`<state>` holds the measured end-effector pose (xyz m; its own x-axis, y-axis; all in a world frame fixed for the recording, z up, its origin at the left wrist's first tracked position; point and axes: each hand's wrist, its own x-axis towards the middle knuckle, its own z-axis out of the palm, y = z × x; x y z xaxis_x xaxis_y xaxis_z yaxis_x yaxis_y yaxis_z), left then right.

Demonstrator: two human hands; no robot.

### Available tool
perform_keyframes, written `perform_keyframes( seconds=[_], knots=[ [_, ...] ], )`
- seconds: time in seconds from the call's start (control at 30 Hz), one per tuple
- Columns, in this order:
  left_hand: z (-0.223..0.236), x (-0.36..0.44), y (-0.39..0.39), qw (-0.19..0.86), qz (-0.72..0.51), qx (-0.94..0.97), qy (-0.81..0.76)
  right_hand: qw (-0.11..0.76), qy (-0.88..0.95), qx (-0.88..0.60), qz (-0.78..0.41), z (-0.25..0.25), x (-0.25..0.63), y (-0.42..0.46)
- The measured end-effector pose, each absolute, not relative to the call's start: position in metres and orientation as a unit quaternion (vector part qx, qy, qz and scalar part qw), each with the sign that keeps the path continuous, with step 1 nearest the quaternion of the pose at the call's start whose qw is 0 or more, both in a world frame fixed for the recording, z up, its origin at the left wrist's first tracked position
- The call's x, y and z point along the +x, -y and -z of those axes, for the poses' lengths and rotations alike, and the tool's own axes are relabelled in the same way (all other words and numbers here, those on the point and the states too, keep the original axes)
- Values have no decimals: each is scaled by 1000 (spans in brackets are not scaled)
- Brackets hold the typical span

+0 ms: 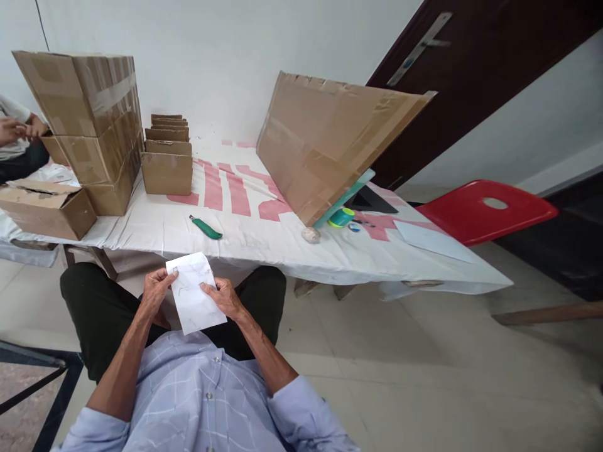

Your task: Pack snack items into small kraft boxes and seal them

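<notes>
A white sheet of paper (194, 294) with faint marks on it is held over my lap, in front of the table edge. My left hand (155, 290) grips its left edge, thumb on top. My right hand (222, 296) pinches its right edge with closed fingers. On the white cloth of the table (264, 242), a little beyond the paper, lies a green-handled cutter (206, 228).
Taped cardboard boxes (97, 119) are stacked at the left, with a row of small flat cartons (167, 164) beside them and an open box (47, 207). A large flattened carton (325, 141) leans at centre. Tape rolls (342, 217), a red chair (487, 210), another person's hands (16, 130) at far left.
</notes>
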<state>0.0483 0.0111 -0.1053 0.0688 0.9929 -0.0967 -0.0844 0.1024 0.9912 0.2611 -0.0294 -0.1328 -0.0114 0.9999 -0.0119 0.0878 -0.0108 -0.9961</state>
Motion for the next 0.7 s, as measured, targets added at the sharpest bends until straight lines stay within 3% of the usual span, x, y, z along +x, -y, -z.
perform_keyframes(
  seconds=[0.7],
  knots=[
    [100, 48, -11, 570, -479, 473, -472, 470, 517, -521, -490, 141, 260, 32]
  ],
)
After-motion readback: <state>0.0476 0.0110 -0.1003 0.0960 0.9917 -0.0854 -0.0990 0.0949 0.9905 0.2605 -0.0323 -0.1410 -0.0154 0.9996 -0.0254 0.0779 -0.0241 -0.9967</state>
